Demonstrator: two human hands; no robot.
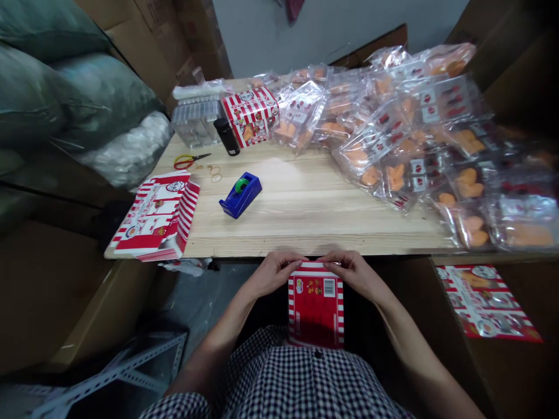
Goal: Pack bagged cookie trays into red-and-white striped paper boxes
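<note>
Head cam: L fingers, R fingers closed on pkg.

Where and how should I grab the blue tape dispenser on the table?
Come from above with the left hand and pinch the tape dispenser across its long sides, toward the far right end. The body is long and narrow, angled from near left to far right, and nothing touches its sides. I'd keep fingertips off the green roll centre set into it.

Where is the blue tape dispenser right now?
In the head view, the blue tape dispenser sits on the wooden table, left of centre, between the red-handled scissors and the left hand.
</note>
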